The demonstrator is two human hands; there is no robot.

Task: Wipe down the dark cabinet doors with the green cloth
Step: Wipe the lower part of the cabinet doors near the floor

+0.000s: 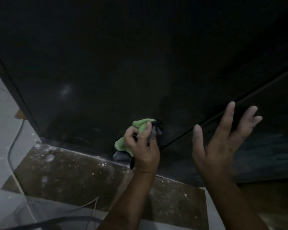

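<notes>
- A pale tiled floor [2,130] fills the far left edge, with a thin grey cable [11,146] running down across it towards more cables in the bottom corner.
- A brown sheet [73,176], speckled with white spots and dust, lies flat on the floor along the foot of the cabinet.
- The left cabinet door [106,72] takes up most of the view. It is dark and slightly glossy, with a faint round glint of light low on its left part.
- The green cloth [140,125] is bunched up low on this door, just left of the gap between the two doors. It sits right up against the dark surface. Grey and black parts of it poke out at the top right and hang below the hand.
- The left hand [143,146] grips the cloth, fingers curled round the bundle and thumb across its top, back of the hand towards the camera.
- A thin black gap [239,103] runs diagonally from beside the cloth up to the right edge, dividing the doors.
- The right hand [223,138] is released and holds nothing. Its fingers are spread and straight in front of the gap, blurred, and whether they touch the door cannot be told.
- The right cabinet door [273,127] lies behind that hand, dark, with dull streaks lower down.
- A strip of brown wooden floor [273,196] shows beneath it at the bottom right.
</notes>
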